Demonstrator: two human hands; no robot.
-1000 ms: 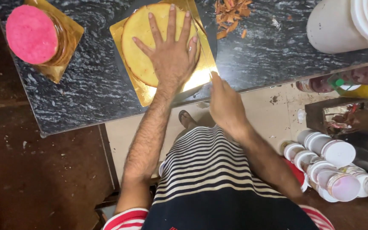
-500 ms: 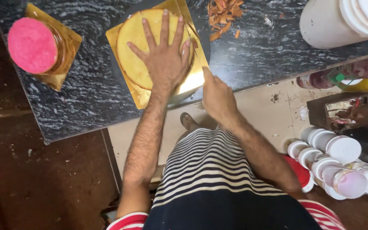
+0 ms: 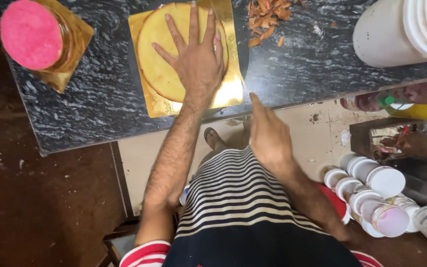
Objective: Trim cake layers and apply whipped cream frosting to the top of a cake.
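Note:
A round yellow cake layer (image 3: 160,59) lies on a square gold cake board (image 3: 228,94) on the black marble counter (image 3: 105,104). My left hand (image 3: 196,57) rests flat on the cake with its fingers spread. Below the counter's front edge my right hand (image 3: 268,133) hovers near the board's right corner; it holds nothing and its fingers are loosely together. To the far left stands a round pink cake (image 3: 30,34) on a second gold board (image 3: 77,37).
Orange-brown crumbs or peelings (image 3: 268,17) lie behind the yellow cake. A large white bucket (image 3: 396,32) stands at the back right. Several white lidded tubs (image 3: 376,190) are stacked low on the right. Bottles (image 3: 396,101) sit beside them.
My right hand has dropped away from the counter edge and board corner toward me. The left hand stays flat on the cake, and the view has shifted slightly.

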